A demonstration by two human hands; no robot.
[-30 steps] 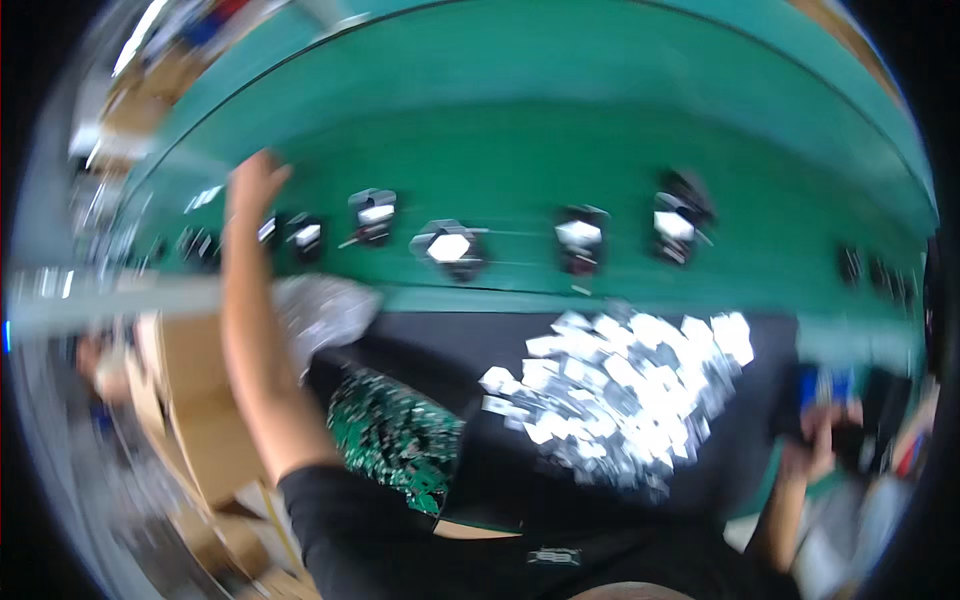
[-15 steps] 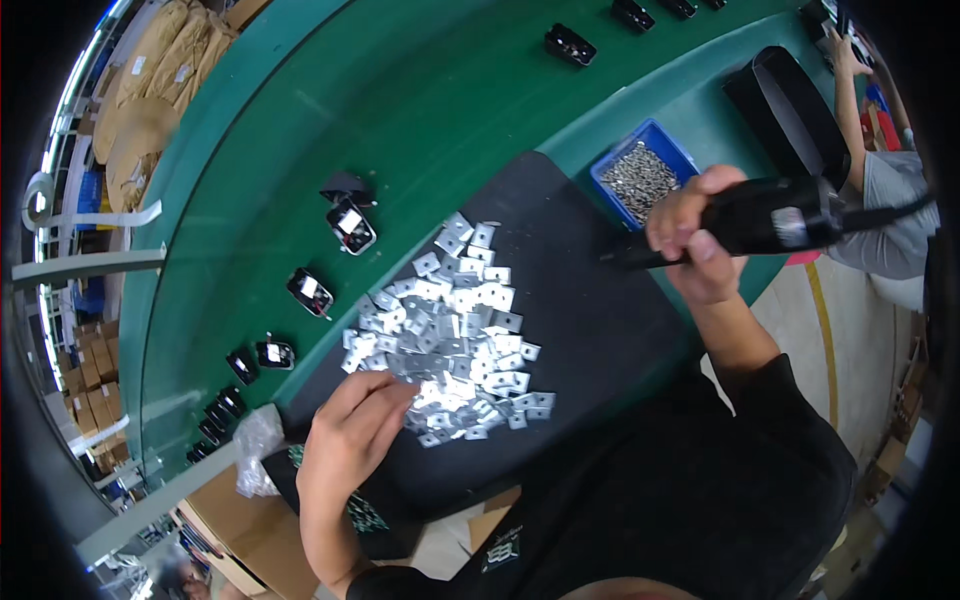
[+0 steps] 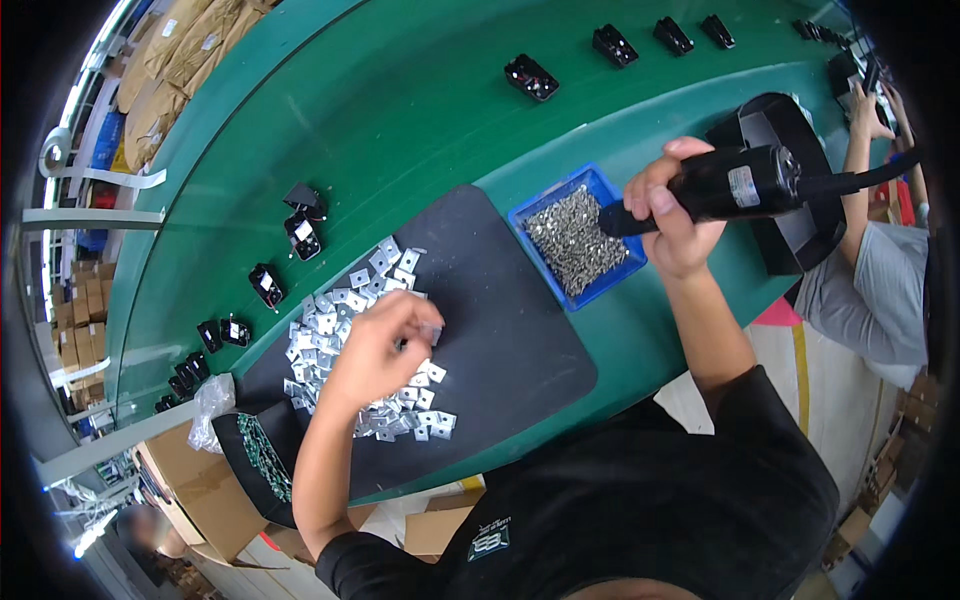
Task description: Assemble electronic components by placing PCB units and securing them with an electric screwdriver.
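Note:
My right hand (image 3: 675,215) is wrapped round a black electric screwdriver (image 3: 735,186), its front end over a blue bin (image 3: 517,222) full of small silver screws (image 3: 570,245). My left hand (image 3: 385,345) is pinched on a small silver metal plate (image 3: 432,334), partly hidden by the fingers. Beneath and around that hand spreads a pile of similar metal plates with holes (image 3: 325,325), lying on a black mat (image 3: 510,330).
Black housings with parts inside (image 3: 303,235) stand along the green conveyor belt (image 3: 400,130). A black tray (image 3: 785,130) lies right of the screws, near another person's arm (image 3: 855,180). Lower left are a plastic bag (image 3: 212,408) and a black box of green parts (image 3: 265,455).
My left hand has lifted from the pile with a metal plate, moving toward the open mat. The screwdriver's front end now reaches over the screw bin. The whole view has shifted.

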